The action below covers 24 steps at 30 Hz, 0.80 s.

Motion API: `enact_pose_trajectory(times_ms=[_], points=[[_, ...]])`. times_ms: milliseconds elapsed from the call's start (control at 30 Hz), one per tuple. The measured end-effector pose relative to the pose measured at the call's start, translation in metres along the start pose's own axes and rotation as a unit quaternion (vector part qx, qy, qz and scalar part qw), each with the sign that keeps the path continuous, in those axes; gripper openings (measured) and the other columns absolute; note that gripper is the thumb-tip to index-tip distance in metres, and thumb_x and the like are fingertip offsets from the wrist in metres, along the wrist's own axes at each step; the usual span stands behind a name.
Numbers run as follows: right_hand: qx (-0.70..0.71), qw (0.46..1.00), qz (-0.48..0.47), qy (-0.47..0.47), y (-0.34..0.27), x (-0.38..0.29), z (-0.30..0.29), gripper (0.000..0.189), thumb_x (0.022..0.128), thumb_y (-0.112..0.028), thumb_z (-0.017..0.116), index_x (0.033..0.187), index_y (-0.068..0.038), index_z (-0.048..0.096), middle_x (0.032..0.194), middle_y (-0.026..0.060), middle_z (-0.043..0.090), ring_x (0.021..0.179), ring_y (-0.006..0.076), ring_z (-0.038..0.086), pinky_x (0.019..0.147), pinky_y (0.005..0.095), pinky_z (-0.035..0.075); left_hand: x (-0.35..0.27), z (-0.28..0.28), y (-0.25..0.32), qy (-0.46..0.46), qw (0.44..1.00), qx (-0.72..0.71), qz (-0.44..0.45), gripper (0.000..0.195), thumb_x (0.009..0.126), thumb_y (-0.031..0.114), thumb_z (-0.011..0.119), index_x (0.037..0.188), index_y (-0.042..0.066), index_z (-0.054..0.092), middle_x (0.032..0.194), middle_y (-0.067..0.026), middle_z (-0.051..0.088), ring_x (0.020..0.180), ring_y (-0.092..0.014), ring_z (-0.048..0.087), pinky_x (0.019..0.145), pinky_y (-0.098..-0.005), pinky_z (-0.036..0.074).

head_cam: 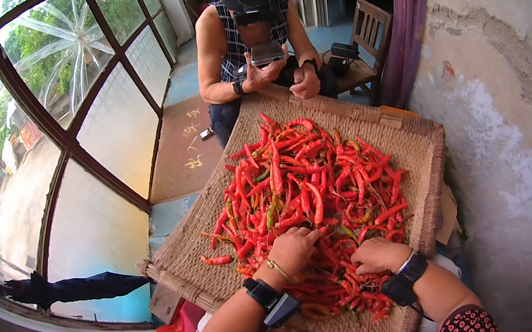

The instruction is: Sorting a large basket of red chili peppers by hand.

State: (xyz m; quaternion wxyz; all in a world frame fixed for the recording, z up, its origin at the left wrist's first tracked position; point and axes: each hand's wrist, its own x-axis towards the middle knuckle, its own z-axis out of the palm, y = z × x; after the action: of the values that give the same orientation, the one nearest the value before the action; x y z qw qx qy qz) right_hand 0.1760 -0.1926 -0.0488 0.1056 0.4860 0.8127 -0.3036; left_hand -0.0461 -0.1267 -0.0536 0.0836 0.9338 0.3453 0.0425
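Observation:
A pile of red chili peppers (274,180), with a few green ones among them, lies in a large woven basket tray (198,263). My left hand (294,249) rests on the near left part of the pile, its fingers bent down into the peppers. To its right, my right hand (378,255) touches the peppers with curled fingers. Whether either hand grips a pepper cannot be told, since the fingertips are partly hidden. Both wrists carry a bracelet and a black strap with a small device.
Across the tray a person (252,24) sits holding a smartphone (267,52). A wooden chair (371,35) stands behind at the right, near a plastered wall (499,125). Framed windows and a folded dark umbrella (90,287) are at the left.

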Motion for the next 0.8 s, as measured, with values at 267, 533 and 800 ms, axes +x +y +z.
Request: enact_pose_trajectory(times_ms=[267,533,800], points=[[0.030,0.999,0.002,0.023,0.004,0.002,0.000,0.021,0.072,-0.026,0.061,0.079,-0.006,0.061,0.075,0.0154,0.061,0.077,0.0343,0.059,0.068,0.0432,0.045,-0.001,0.000,-0.005,0.028,0.999,-0.027,0.000,0.036,0.075,0.020,0.058,0.110,0.016,0.056,0.089,-0.0041,0.059,0.085,-0.021,0.058,0.069,-0.0319,0.049],[0.129,0.976,-0.066,0.162,0.005,0.004,-0.007,0.017,0.069,-0.020,0.059,0.074,-0.003,0.059,0.071,0.0141,0.060,0.071,0.0302,0.060,0.064,0.0385,0.047,0.000,-0.009,-0.003,0.125,0.990,-0.055,0.044,0.032,0.073,0.019,0.063,0.104,0.011,0.059,0.092,-0.0066,0.058,0.089,-0.024,0.054,0.074,-0.0327,0.046],[0.499,0.850,-0.018,0.167,-0.015,-0.011,-0.028,0.007,0.080,-0.010,0.057,0.080,-0.002,0.058,0.066,0.0028,0.060,0.057,0.0080,0.056,0.053,0.0222,0.045,-0.005,-0.010,0.026,0.012,0.948,-0.303,0.098,0.027,0.080,0.025,0.060,0.098,0.005,0.059,0.082,-0.0129,0.060,0.074,-0.026,0.057,0.068,-0.0340,0.047]])
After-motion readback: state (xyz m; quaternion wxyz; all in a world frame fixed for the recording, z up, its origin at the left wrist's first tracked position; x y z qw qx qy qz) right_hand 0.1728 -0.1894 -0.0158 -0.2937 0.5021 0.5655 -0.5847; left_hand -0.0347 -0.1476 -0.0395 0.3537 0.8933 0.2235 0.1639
